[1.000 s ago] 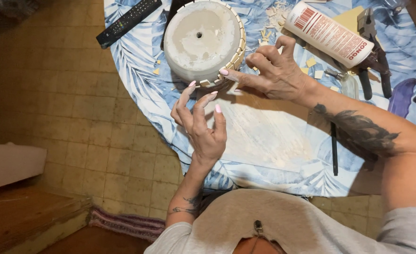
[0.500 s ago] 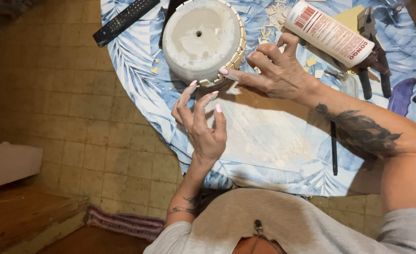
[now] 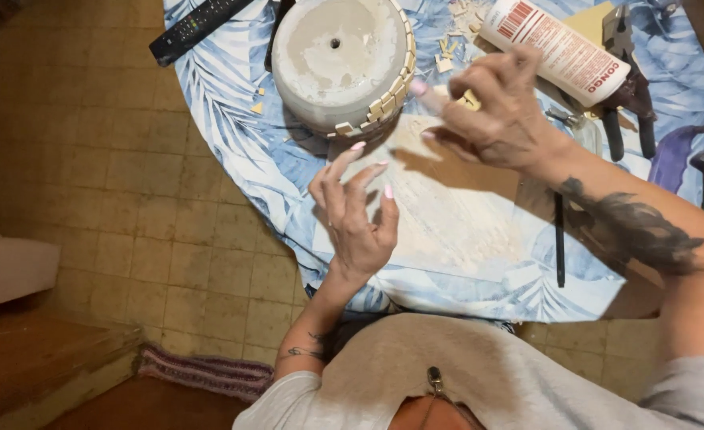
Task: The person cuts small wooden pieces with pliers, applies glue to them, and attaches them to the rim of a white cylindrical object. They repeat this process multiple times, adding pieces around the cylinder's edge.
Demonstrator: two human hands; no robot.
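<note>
An upturned round grey-white pot (image 3: 340, 60) stands on the table, with small tan tile pieces (image 3: 388, 99) stuck along its rim. My left hand (image 3: 356, 219) hovers just below the pot, palm up and fingers spread, holding nothing. My right hand (image 3: 499, 111) is blurred, to the right of the pot and apart from it. Its fingers are curled together, and a small tan piece (image 3: 470, 99) seems pinched between the fingertips.
The round table is covered by a blue leaf-print cloth (image 3: 232, 119). On it lie a white glue tube with a red label (image 3: 555, 48), black-handled pliers (image 3: 627, 103), a black remote (image 3: 196, 28), a thin black stick (image 3: 559, 239) and loose tile chips (image 3: 455, 32). A tiled floor (image 3: 89, 159) lies to the left.
My right hand has pulled away from the pot's rim toward the right. My left hand stays open below the pot.
</note>
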